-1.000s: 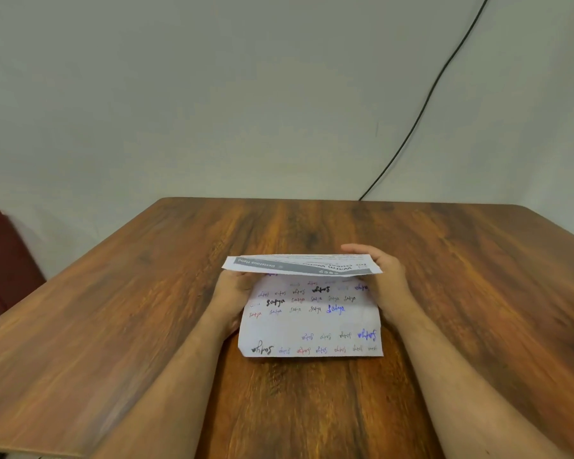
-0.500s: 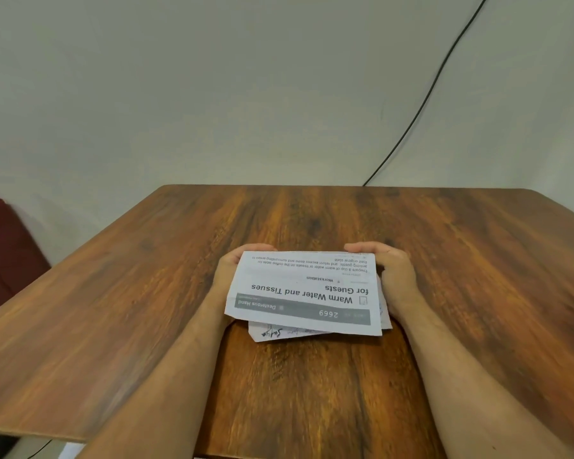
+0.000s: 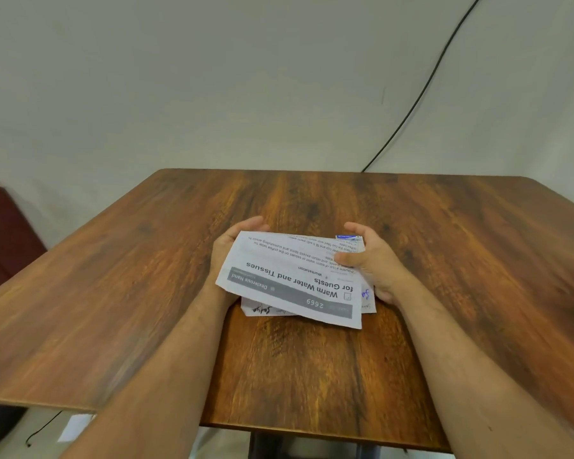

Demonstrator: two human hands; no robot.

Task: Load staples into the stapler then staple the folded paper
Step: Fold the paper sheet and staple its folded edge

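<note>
A white printed sheet of paper [image 3: 289, 283] lies folded over in the middle of the wooden table [image 3: 312, 366]. Its printed upper flap sits askew over the handwritten lower layer. My left hand [image 3: 227, 246] grips the paper's left edge, fingers curled behind it. On the right edge is my right hand [image 3: 373, 260], with the thumb pressing on top of the flap. A small blue object [image 3: 347, 238] peeks out behind the far right corner of the paper, by my right fingers. No stapler is in view.
A black cable [image 3: 421, 91] runs down the pale wall to the table's far edge. A dark red seat [image 3: 4, 233] stands at the left. On the floor at lower left lie a white scrap [image 3: 75, 427] and another cable.
The far half of the sheet has been folded toward me over the handwritten half. The top flap has since slid askew, and my right thumb has come on top of it.
</note>
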